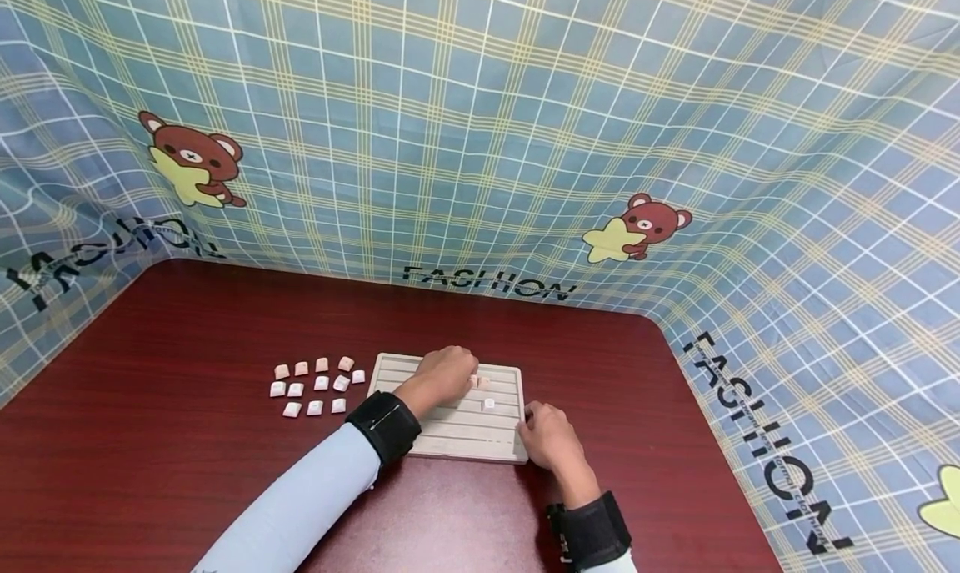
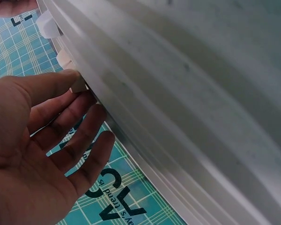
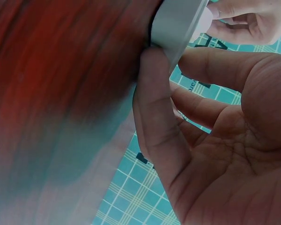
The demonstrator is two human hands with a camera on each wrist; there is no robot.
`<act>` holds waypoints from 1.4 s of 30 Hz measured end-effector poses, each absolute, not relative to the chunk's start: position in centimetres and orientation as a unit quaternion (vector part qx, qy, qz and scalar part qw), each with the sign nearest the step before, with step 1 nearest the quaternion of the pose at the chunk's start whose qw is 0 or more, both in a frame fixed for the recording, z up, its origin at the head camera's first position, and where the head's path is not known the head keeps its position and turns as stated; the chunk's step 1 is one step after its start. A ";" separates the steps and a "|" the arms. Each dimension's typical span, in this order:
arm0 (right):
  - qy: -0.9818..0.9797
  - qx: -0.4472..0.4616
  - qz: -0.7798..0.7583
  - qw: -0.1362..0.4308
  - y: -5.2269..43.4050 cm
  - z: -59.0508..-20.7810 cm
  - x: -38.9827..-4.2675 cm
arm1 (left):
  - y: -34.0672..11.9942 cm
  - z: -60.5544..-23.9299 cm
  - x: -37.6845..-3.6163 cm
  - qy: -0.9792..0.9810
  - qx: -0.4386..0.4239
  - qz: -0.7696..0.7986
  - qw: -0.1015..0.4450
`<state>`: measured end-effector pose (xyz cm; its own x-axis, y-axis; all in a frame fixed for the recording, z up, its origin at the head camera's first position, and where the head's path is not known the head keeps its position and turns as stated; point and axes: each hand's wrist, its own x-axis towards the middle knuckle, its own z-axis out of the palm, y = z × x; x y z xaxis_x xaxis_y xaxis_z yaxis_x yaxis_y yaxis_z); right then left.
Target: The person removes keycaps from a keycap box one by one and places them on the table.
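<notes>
A pale ridged tray [image 1: 457,445] lies on the table. Over its back part, my left hand [image 1: 447,374] pinches a small light keycap [image 2: 78,85] between thumb and fingers; in the head view the hand hides this keycap. Right beside it on the tray are peach keycaps [image 1: 484,383], and a white keycap [image 1: 489,404] sits a few ridges nearer. My right hand [image 1: 551,436] grips the tray's right edge, with a finger against the side wall [image 3: 175,23] and the thumb near the rim.
Left of the tray, several loose keycaps [image 1: 321,383] lie in rough rows, peach ones at the back and white ones in front. The dark red table [image 1: 202,473] meets a checked cloth [image 1: 480,181] hanging behind and along both sides.
</notes>
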<state>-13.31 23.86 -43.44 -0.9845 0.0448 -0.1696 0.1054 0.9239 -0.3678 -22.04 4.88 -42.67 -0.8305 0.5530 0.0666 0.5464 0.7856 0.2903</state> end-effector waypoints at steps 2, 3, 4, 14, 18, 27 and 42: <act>0.977 0.039 -0.191 0.081 23.8 -43.5 -13.3 | 4.6 -42.6 -21.9 0.945 0.289 0.150 0.011; 0.977 0.041 -0.191 0.082 23.8 -43.6 -13.3 | 4.5 -42.6 -21.9 0.946 0.290 0.148 0.009; 0.978 0.040 -0.190 0.080 23.8 -43.6 -13.3 | 4.3 -42.5 -21.9 0.946 0.290 0.146 0.007; 0.977 0.035 -0.193 0.077 24.0 -44.0 -13.3 | 0.8 -41.8 -21.1 0.945 0.290 0.146 -0.033; 0.977 0.040 -0.194 0.084 24.0 -44.1 -13.3 | -1.2 -41.5 -20.5 0.945 0.292 0.140 -0.055; 0.977 0.042 -0.188 0.088 23.9 -44.0 -13.4 | -6.3 -41.1 -18.9 0.949 0.283 0.115 -0.080; 0.976 0.032 -0.197 0.081 24.0 -43.5 -13.4 | -17.6 -42.5 -15.4 0.963 0.210 0.137 -0.100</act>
<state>-13.40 23.96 -43.50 -0.9848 0.0303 -0.1713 0.0944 0.9203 -0.3797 -15.39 -17.64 -42.52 -0.8918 0.3771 0.2500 0.4318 0.8745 0.2209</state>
